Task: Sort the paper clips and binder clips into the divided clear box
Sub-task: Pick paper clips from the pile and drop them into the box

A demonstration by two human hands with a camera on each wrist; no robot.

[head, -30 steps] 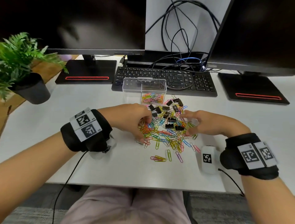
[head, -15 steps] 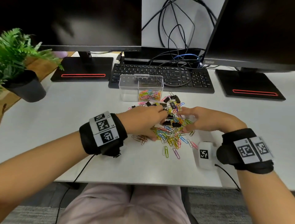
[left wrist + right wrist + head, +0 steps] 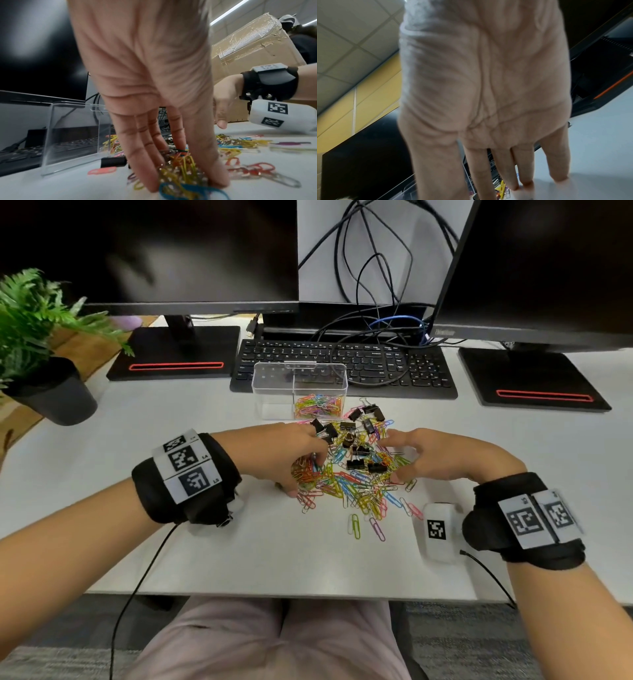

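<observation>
Left hand (image 3: 154, 94) pinches a bunch of coloured wire paper clips (image 3: 180, 171) between thumb and fingers. Right hand (image 3: 442, 457) rests on the pile, fingers straight and slightly apart, holding nothing.

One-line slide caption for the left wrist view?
Left hand pinches a bunch of coloured paper clips off the desk beside the clear divided box, right hand nearby.

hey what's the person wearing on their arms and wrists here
Bare forearms, no sleeves. Each wrist carries a wide black strap with white tags printed with square black codes: left wrist, right wrist. A white block with a code marker hangs under the right wrist; thin black cables trail from both bands.
</observation>
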